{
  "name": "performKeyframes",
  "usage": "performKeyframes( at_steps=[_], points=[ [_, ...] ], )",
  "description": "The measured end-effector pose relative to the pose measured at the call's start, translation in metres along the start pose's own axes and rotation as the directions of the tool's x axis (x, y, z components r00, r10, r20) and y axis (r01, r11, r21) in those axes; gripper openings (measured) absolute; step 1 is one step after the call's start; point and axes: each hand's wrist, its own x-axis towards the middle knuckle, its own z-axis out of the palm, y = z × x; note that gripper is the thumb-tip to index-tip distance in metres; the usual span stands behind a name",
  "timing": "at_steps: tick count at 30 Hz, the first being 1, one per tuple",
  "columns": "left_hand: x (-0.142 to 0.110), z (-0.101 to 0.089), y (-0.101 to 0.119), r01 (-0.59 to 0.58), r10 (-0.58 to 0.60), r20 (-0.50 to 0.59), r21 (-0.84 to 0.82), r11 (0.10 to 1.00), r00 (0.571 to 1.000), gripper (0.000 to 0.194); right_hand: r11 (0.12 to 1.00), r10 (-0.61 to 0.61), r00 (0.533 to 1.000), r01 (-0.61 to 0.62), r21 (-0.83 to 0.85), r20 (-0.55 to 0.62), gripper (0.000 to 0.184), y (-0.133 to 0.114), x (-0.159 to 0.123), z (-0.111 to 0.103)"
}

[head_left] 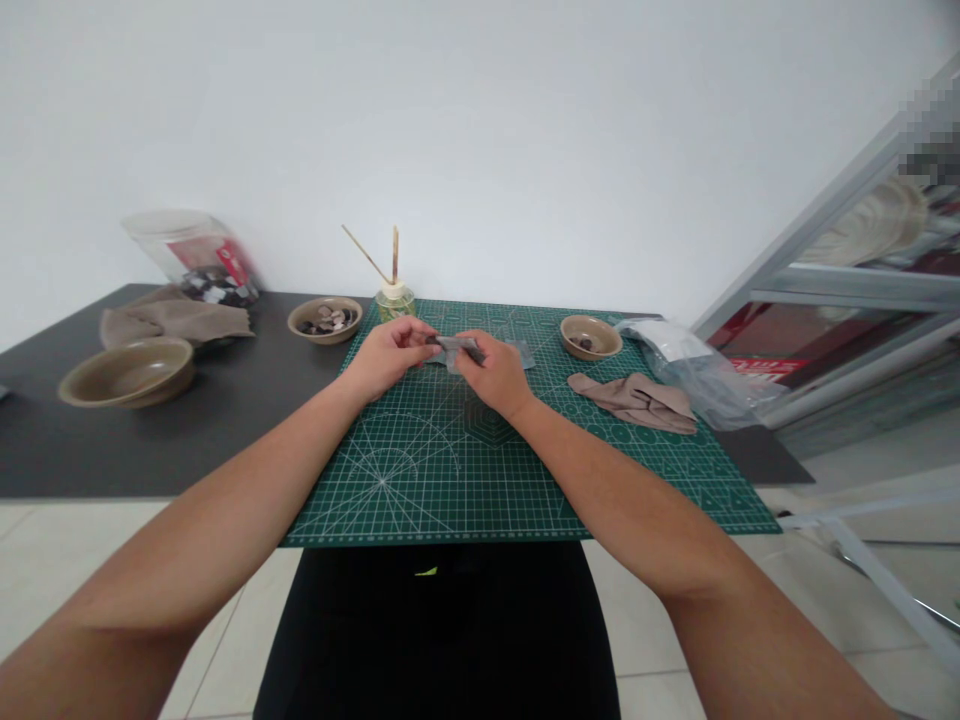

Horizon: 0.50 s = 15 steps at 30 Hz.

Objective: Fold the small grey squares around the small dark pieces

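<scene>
Above the middle of the green cutting mat (420, 500), my left hand (388, 357) and my right hand (496, 374) meet at a small grey strip-like piece (454, 343) with dark ends. Thumb and fingers of the left are pinched on its left end, while the right is closed around the other end. What exactly the piece is, cloth or a wrapper, I cannot make out. Behind the right hand, a clear plastic bag (525, 353) lies flat on the mat, partly hidden.
On the left are a tan bowl (127, 375), a brown cloth (176, 315), a tilted clear jar (191, 255) and a bowl of small pieces (325, 320). A reed diffuser (394, 297) stands behind. Rightward: another bowl (592, 337), a cloth (637, 400), a plastic bag (690, 365).
</scene>
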Motion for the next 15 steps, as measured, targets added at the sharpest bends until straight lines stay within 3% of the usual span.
performKeyframes(
  at_steps=[3,7,12,15],
  points=[
    [0.001,-0.001,-0.001,-0.012,0.014,-0.07,0.024,1.0,0.997,0.025,0.998,0.043,0.999,-0.043,0.046,-0.003,0.013,0.005,0.001,0.002],
    [0.001,-0.001,0.002,0.011,-0.015,-0.087,-0.049,0.999,0.996,0.027,0.967,0.034,0.987,-0.071,0.246,0.154,0.032,0.011,0.0,0.006],
    [-0.001,-0.001,0.005,0.047,-0.051,-0.082,-0.052,0.998,0.995,0.027,0.923,-0.01,0.898,-0.161,0.35,0.439,0.046,0.013,-0.004,0.009],
    [-0.001,-0.002,0.005,0.059,-0.059,-0.087,-0.007,0.998,0.994,0.026,0.929,-0.044,0.871,-0.144,0.34,0.489,0.044,0.013,-0.005,0.01]
  ],
)
